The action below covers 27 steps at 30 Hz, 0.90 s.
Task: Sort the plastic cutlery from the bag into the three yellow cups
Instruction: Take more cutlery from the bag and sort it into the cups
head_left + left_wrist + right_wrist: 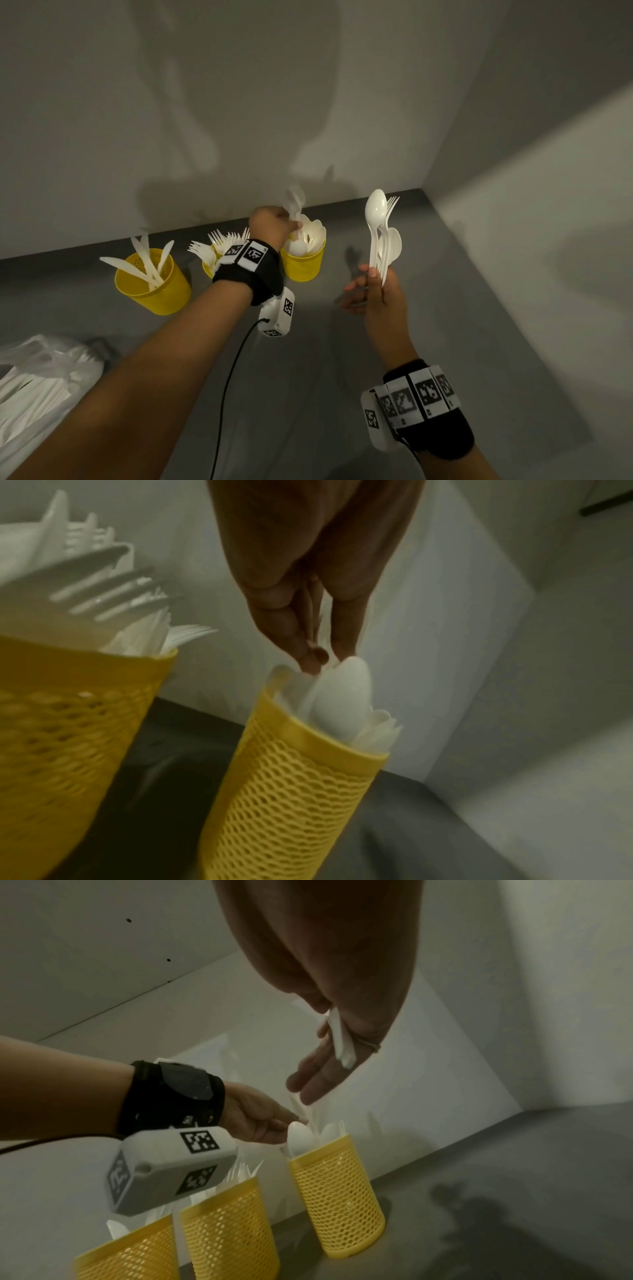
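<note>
Three yellow mesh cups stand along the back wall: the left cup (154, 284) holds knives, the middle cup (208, 267) forks, the right cup (303, 263) spoons. My left hand (274, 224) is above the right cup and pinches a blurred white spoon (295, 202) by its handle; the same hand (308, 631) shows fingertips just over the spoon cup (291, 791). My right hand (373, 291) holds up a bundle of spoons and a fork (382, 233) by the handles, to the right of the cups. The handle ends (341, 1039) stick out below that hand.
A clear plastic bag (41, 387) with white cutlery lies at the front left on the grey surface (445, 308). White walls close in the back and right side. A black cable runs from the left wrist camera (277, 313) toward me.
</note>
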{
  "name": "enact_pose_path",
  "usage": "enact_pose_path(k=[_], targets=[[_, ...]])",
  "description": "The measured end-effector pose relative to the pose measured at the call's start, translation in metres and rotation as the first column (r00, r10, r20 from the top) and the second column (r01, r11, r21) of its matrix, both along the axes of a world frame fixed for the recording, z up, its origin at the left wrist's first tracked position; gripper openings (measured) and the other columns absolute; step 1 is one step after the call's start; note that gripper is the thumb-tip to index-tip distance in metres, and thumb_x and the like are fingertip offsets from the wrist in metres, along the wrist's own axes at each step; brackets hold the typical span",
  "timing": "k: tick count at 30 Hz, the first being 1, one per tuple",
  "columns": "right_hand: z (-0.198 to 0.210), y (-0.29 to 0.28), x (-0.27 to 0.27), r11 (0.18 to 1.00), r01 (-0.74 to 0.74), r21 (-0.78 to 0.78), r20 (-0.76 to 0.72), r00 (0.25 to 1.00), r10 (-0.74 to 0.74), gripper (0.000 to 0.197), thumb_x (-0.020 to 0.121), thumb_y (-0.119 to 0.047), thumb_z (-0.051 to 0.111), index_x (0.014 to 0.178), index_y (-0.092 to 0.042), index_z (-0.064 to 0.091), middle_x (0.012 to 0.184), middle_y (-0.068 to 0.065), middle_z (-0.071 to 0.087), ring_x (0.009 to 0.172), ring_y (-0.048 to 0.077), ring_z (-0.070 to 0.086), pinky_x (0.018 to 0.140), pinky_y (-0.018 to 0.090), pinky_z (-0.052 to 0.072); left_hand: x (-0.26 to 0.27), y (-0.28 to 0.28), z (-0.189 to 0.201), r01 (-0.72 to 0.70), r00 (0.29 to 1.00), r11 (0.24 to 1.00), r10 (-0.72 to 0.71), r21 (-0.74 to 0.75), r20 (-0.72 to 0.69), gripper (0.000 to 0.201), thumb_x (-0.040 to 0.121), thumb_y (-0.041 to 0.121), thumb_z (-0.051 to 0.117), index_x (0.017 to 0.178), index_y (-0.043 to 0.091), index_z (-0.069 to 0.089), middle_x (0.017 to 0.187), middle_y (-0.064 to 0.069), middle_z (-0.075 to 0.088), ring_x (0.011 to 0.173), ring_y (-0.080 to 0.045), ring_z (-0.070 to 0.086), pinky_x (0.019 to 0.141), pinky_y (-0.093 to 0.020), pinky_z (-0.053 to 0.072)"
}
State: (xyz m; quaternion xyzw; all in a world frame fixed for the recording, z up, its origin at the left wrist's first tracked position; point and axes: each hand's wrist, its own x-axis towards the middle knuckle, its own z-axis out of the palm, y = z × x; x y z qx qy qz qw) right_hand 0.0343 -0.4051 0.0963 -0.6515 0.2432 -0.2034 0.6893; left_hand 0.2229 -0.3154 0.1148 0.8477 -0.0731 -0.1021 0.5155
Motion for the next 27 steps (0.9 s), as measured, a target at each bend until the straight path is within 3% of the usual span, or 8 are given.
enact_pose_path(k=[2,5,9,11,14,17,23,27], targets=[[0.003,0.001,0.002,1.0,-0.006,0.011,-0.001,1.0,0.006,0.022,0.101,-0.024,0.03,0.092,-0.026,0.049,0.073,0.006,0.059,0.053,0.019,0.061,0.051,0.025,0.05,0.002,0.003,-0.002,0.089,0.996,0.99,-0.086,0.113,-0.023,0.031,0.071,0.009,0.074,0.099,-0.004,0.067,0.104,-0.023,0.068,0.101,-0.034,0.063,0.094,-0.045,0.048],[0.011,0.003,0.003,0.995,-0.039,0.088,0.025,0.999,0.037,0.022,0.101,-0.021,0.029,0.092,-0.021,0.049,0.071,0.008,0.058,0.046,0.011,0.06,0.045,0.022,0.051,0.003,0.013,0.004,0.109,0.993,0.986,-0.103,0.125,-0.053,0.048,0.071,0.001,0.072,0.114,-0.011,0.056,0.117,-0.028,0.06,0.111,-0.038,0.057,0.1,-0.047,0.044],[0.02,0.013,0.004,0.994,-0.07,0.081,0.026,0.997,0.069,0.022,0.1,-0.021,0.03,0.092,-0.018,0.05,0.069,0.008,0.058,0.037,0.009,0.051,0.037,0.019,0.043,-0.016,0.037,0.02,0.049,0.997,0.991,-0.055,0.124,0.05,0.052,0.079,0.002,0.065,0.127,-0.005,0.047,0.128,-0.021,0.055,0.117,-0.029,0.054,0.098,-0.032,0.04],[0.023,0.02,0.004,0.995,-0.093,0.041,0.024,0.996,0.092,0.023,0.101,-0.022,0.03,0.093,-0.018,0.051,0.067,0.006,0.058,0.034,0.007,0.044,0.034,0.017,0.037,-0.04,0.049,0.029,0.035,0.992,0.998,-0.042,0.06,0.122,0.048,0.08,0.012,0.067,0.125,0.002,0.052,0.118,-0.011,0.062,0.104,-0.021,0.058,0.088,-0.024,0.042],[0.026,0.03,0.004,0.987,-0.154,0.053,0.036,0.988,0.152,0.023,0.101,-0.021,0.03,0.099,-0.011,0.05,0.064,0.006,0.055,0.032,0.005,0.038,0.033,0.015,0.031,-0.08,0.057,0.04,0.117,0.991,0.986,-0.108,-0.117,0.079,0.031,0.08,0.019,0.068,0.11,0.012,0.066,0.098,-0.003,0.068,0.088,-0.012,0.06,0.07,-0.008,0.045],[0.029,0.041,0.003,0.968,-0.238,0.076,0.049,0.971,0.234,0.024,0.101,-0.02,0.029,0.107,-0.008,0.048,0.064,0.008,0.053,0.029,0.004,0.036,0.031,0.014,0.029,-0.11,0.056,0.052,0.158,0.987,0.944,-0.16,-0.291,0.019,0.018,0.08,0.016,0.067,0.098,0.013,0.07,0.087,0.003,0.069,0.079,0.003,0.063,0.069,-0.003,0.047],[0.031,0.057,-0.005,0.947,-0.314,0.064,-0.019,0.949,0.315,0.024,0.1,-0.022,0.031,0.088,-0.018,0.051,0.054,0.001,0.051,0.029,0.003,0.034,0.032,0.014,0.029,-0.124,0.055,0.052,0.088,0.993,0.9,-0.114,-0.428,-0.035,0.012,0.076,0.008,0.07,0.087,0.004,0.067,0.072,0.0,0.067,0.058,0.001,0.063,0.058,-0.009,0.049],[0.027,0.055,-0.01,0.964,-0.25,0.092,-0.023,0.967,0.254,0.022,0.1,-0.023,0.032,0.095,-0.019,0.053,0.056,0.001,0.053,0.028,0.003,0.033,0.032,0.012,0.027,-0.123,0.057,0.046,0.095,0.993,0.907,-0.116,-0.41,-0.027,0.012,0.077,0.008,0.069,0.088,0.003,0.067,0.068,0.004,0.067,0.058,0.0,0.063,0.062,-0.012,0.053]])
